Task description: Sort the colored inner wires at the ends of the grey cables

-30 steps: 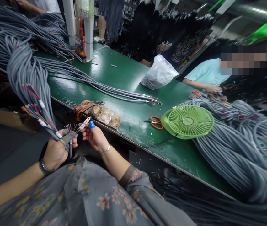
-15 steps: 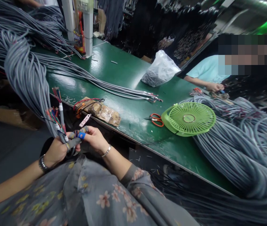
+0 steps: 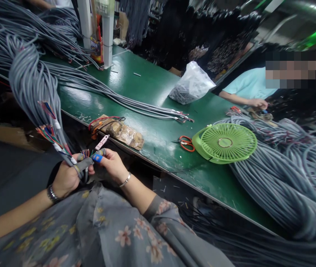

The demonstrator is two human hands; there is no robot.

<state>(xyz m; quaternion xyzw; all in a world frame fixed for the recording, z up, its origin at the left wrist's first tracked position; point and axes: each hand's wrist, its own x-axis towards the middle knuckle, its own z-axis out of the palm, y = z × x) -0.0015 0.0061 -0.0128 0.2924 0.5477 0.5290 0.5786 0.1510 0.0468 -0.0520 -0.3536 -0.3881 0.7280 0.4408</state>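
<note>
My left hand (image 3: pixel 67 178) is closed round the end of a grey cable (image 3: pixel 83 164), whose coloured inner wires (image 3: pixel 85 152) fan out at the tip. My right hand (image 3: pixel 112 163) pinches those wire ends; its thumb wears a blue finger cot (image 3: pixel 97 158). A small pink-white tool (image 3: pixel 102 142) sticks up just above the right fingers. A thick bundle of grey cables (image 3: pixel 32 89) hangs down to the left of my hands, with more stripped coloured ends (image 3: pixel 48 131).
A green table (image 3: pixel 146 89) carries several laid-out grey cables (image 3: pixel 124 102), a taped wooden block (image 3: pixel 121 133), orange scissors (image 3: pixel 186 142), a green fan (image 3: pixel 226 142), a plastic bag (image 3: pixel 189 87). A big cable heap (image 3: pixel 286 178) lies right. Another person's hand (image 3: pixel 255 103) works beyond.
My right hand came in from holding the pink-white tool up and now pinches the wire ends at the cable tip. The hanging bundle swayed slightly.
</note>
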